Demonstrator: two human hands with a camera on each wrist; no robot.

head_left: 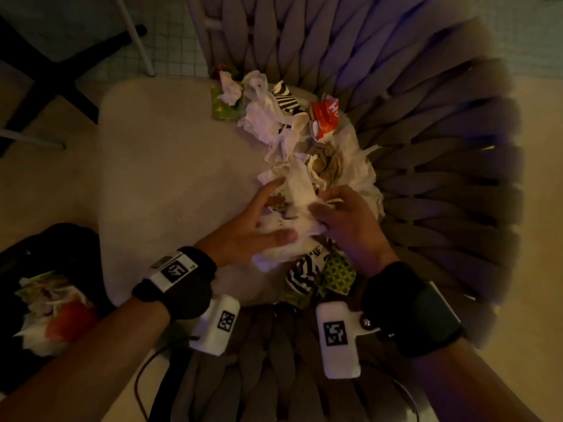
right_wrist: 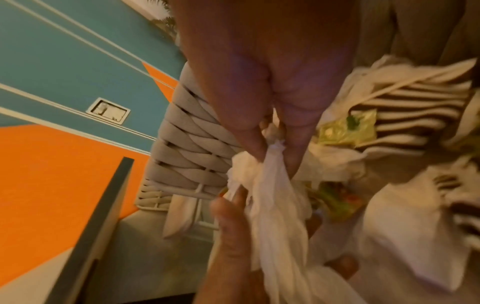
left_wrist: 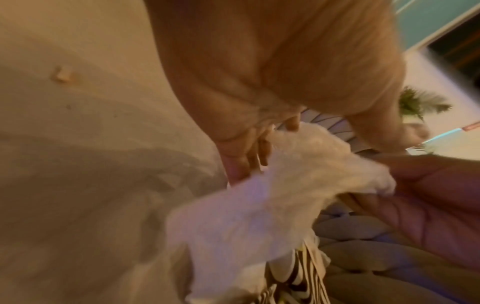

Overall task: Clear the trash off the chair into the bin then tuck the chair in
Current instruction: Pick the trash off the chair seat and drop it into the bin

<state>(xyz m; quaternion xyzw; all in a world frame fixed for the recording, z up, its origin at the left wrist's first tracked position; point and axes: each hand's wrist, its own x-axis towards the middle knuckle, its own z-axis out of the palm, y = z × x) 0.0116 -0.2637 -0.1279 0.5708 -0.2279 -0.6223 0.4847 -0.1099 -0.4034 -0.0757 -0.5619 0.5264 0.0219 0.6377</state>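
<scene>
nearest, the left hand (head_left: 249, 233) and right hand (head_left: 350, 220) meet over the white napkins (head_left: 289, 226) at the front of the chair (head_left: 170, 153) seat. the right hand's thumb and fingers are pinched together on a twisted corner of the tissue; the left hand is cupped around the same wad, thumb pressing it. this paper looks feather-light, soft and easy to tear – better gathered in a bunch than pulled by an edge. just under it lie striped wrappers (head_left: 301, 272), stiffer and likely crackly. farther back the trash pile (head_left: 292, 126) runs along the woven backrest. the bin (head_left: 51, 303) sits low on the left, already part filled.
</scene>
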